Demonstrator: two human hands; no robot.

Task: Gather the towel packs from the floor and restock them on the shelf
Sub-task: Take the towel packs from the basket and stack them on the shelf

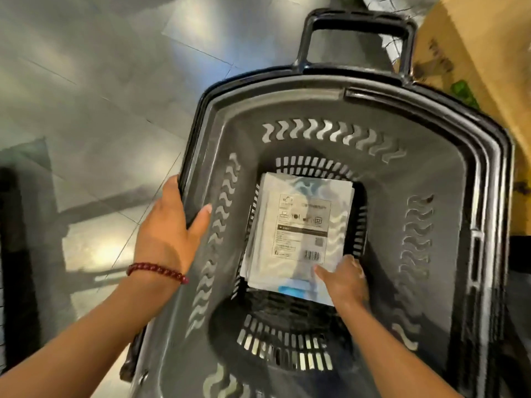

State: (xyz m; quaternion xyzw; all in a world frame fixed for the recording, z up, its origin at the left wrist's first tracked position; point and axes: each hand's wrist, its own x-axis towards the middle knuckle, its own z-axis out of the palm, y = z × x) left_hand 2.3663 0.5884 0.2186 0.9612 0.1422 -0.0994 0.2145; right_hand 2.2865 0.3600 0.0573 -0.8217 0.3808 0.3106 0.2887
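Observation:
A stack of flat white towel packs [298, 225] with a printed label and barcode lies at the bottom of a dark grey plastic shopping basket [448, 179]. My right hand [344, 280] reaches deep into the basket and grips the near right corner of the stack, thumb on top. My left hand [172, 225] grips the basket's left rim, thumb inside the wall and fingers outside. A red bead bracelet sits on my left wrist. No shelf is in view.
The basket stands on a glossy grey tiled floor [100, 96], its upright pull handle [356, 33] at the far end. A cardboard box [474, 58] stands to the right of the basket. A dark object [14, 268] runs along the left edge.

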